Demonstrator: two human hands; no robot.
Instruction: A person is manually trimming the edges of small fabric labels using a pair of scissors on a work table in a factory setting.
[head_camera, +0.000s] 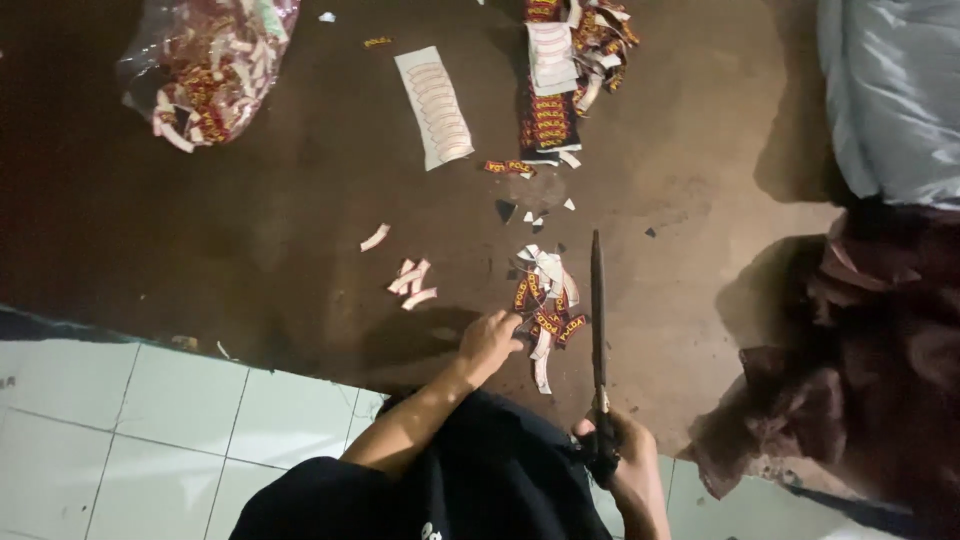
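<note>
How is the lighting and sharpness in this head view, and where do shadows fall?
Head view: dim and warm, with the left edge of the dark mat nearly black. The left hand casts a soft shadow leftward beside the cut labels. The right hand and its scissors look slightly soft. The plastic bag shows mild glare.

You have one pair of long dark-bladed scissors (598, 330) in view. One white rectangular backing sheet with curved outlines (434, 106) lies flat. One clear plastic bag of red-and-yellow label scraps (205, 65) sits far left. Count two heaps of red-and-yellow cut labels: one small heap (547, 305), one larger heap (565, 70). Four loose white paper strips (405, 270) lie apart from both heaps.
</note>
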